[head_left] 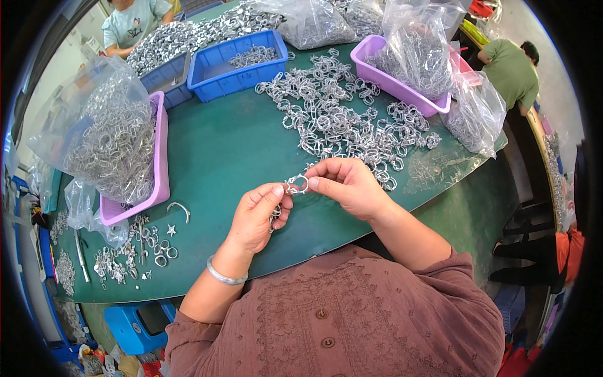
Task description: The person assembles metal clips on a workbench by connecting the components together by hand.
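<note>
My left hand point(259, 212) pinches a small silver ring piece point(298, 184) between thumb and forefinger. More silver pieces point(274, 217) are tucked under its curled fingers. On the other side of that ring piece, my right hand point(348, 186) grips its round band with thumb and fingertips. A silver bangle point(227, 271) circles my left wrist. Just beyond my hands, a wide heap of similar silver ring pieces point(339, 122) spreads over the green tabletop point(213, 144).
Left stands a purple tray point(161, 157) with a bulging plastic bag point(113, 138). Loose rings point(162, 251) and a metal rod point(81, 254) lie nearby. Farther back are a blue tray point(235, 78), another purple tray point(396, 88) and filled bags. Two people point(135, 28) point(512, 72) work beyond.
</note>
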Demonstrator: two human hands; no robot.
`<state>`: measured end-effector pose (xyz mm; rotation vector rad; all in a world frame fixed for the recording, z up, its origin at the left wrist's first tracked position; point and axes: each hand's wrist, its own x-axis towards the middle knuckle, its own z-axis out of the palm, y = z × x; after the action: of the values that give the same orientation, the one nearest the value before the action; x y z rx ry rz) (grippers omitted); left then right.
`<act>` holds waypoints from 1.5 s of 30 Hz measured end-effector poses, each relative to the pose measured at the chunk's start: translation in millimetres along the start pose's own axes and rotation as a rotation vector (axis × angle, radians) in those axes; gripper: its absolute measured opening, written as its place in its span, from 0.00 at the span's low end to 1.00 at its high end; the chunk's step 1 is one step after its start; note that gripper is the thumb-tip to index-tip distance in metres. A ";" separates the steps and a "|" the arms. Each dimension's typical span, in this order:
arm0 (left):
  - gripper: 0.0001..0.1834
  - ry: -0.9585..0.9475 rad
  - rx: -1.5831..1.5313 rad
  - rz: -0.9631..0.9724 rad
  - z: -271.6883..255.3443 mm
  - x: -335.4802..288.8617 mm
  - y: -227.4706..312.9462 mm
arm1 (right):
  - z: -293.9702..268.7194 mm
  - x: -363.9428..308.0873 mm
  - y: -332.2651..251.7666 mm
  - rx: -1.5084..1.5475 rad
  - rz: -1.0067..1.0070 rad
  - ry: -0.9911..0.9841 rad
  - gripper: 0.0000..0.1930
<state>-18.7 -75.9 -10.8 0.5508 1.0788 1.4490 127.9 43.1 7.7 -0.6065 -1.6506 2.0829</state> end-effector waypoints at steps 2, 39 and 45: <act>0.13 0.008 -0.004 -0.001 -1.1 0.2 -2.1 | 0.3 -0.7 0.3 0.007 -0.003 0.005 0.08; 0.08 0.000 0.137 0.162 3.0 -4.1 1.4 | -0.3 -4.3 2.8 -0.351 -0.330 -0.027 0.08; 0.12 0.028 0.373 0.402 4.7 -1.8 -3.0 | -0.9 -2.4 9.0 -0.208 -0.414 -0.027 0.19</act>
<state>-12.8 -76.6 -10.7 1.0641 1.3235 1.6069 129.9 40.5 -1.1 -0.2673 -1.8393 1.6452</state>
